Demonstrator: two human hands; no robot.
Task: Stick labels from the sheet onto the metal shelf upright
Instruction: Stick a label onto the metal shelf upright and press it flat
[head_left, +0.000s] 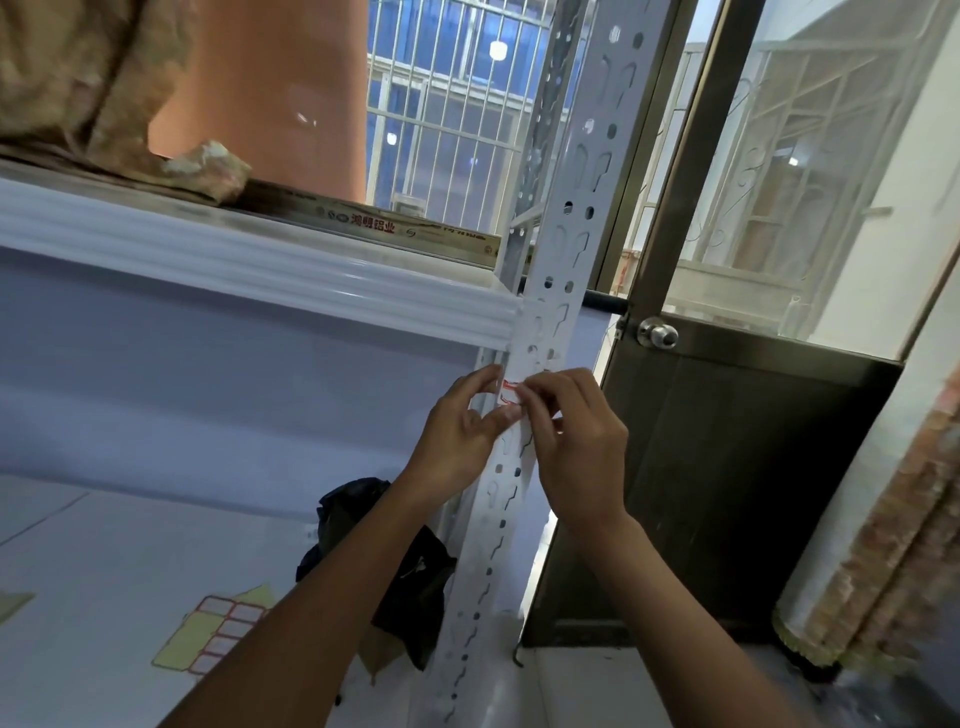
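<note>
A white perforated metal shelf upright (566, 249) runs from top right down to bottom centre. A small white label with a red border (509, 393) lies against the upright just below the shelf beam. My left hand (462, 431) pinches the label's left side between thumb and fingers. From the right, my right hand (576, 441) presses on the label with its fingertips and covers part of it. The yellow label sheet (210, 636), with several red-bordered labels on it, lies on the lower shelf at bottom left, partly behind my left forearm.
The white shelf beam (260, 270) crosses from the left to the upright. A black bag (410, 582) sits on the lower shelf next to the upright. A dark metal door with a round knob (658, 332) stands to the right. A cardboard box (405, 231) lies on the top shelf.
</note>
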